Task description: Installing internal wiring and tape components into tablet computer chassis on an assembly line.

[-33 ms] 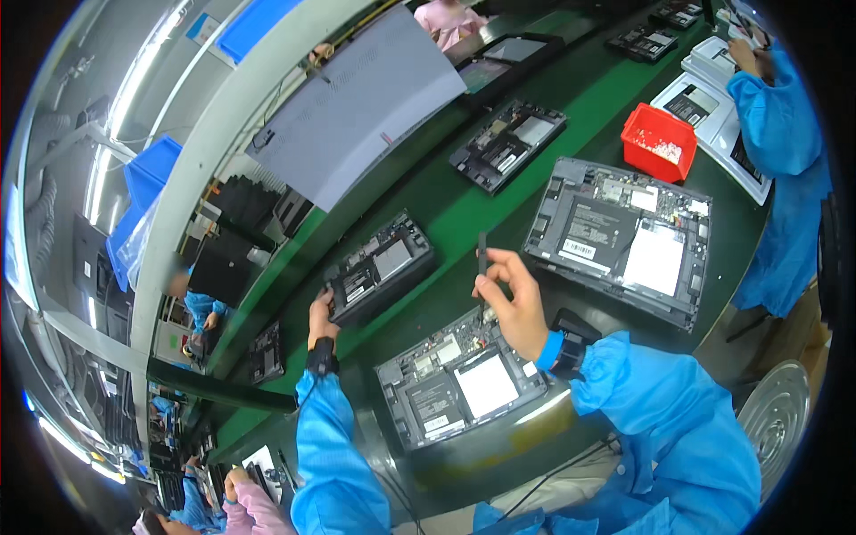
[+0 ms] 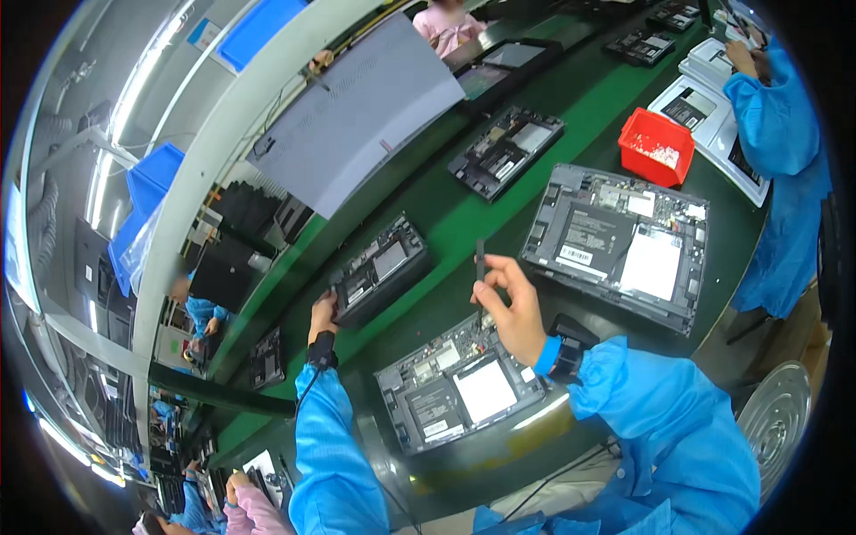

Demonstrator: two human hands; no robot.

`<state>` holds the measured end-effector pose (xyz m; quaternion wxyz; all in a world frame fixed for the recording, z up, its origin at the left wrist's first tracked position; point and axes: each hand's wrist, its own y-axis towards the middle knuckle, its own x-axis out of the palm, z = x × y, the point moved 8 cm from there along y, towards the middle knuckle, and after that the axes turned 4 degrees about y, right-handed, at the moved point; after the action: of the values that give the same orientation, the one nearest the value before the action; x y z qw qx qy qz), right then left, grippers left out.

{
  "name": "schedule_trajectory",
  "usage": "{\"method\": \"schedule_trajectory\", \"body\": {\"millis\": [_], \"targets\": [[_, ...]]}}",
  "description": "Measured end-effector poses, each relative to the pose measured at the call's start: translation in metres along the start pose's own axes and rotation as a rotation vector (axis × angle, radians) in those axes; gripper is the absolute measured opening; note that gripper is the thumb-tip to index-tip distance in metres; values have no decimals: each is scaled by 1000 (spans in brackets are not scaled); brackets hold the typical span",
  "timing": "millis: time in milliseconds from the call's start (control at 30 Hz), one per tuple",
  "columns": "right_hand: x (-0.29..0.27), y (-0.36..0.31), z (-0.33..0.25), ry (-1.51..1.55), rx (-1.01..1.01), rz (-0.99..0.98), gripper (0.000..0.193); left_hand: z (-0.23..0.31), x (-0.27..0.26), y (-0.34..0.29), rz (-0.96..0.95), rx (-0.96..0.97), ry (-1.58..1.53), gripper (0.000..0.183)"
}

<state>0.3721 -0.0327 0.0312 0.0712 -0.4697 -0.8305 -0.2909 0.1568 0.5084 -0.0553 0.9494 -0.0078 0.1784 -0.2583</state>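
Right grip (image 2: 513, 312), curled, pinches stick (image 2: 481, 263).

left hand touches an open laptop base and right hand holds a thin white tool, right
The thin tool is dark, not white, as the head view shows. The right hand does hold it, and the left hand touches the open laptop base.

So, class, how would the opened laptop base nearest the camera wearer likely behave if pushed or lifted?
The opened laptop base probably stays stiff, being a flat, framed slab. Its broad footprint on the green tabletop suggests it would slide rather than roll or tip. The exposed circuit board looks fragile, so a careless grip there could do damage.
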Motion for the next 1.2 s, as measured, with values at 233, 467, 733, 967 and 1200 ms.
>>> {"method": "schedule_trajectory", "body": {"millis": [233, 467, 733, 967, 1200], "targets": [[-28, 10, 2, -91, -12, 133, 34, 190, 307, -41, -561, 9, -512, 47], [-25, 14, -2, -87, -50, 141, 35, 167, 441, -56, -265, -582, -263, 46], [-41, 51, 10, -3, -26, 13, 31, 201, 448, -48, -389, -256, -720, 29], [-52, 68, -4, 208, 61, 22, 28, 208, 271, -119, -279, 30, -357, 27], [-31, 59, -58, 192, 6, -152, 31, 129, 119, -258, -331, -86, -352, 28]]}}
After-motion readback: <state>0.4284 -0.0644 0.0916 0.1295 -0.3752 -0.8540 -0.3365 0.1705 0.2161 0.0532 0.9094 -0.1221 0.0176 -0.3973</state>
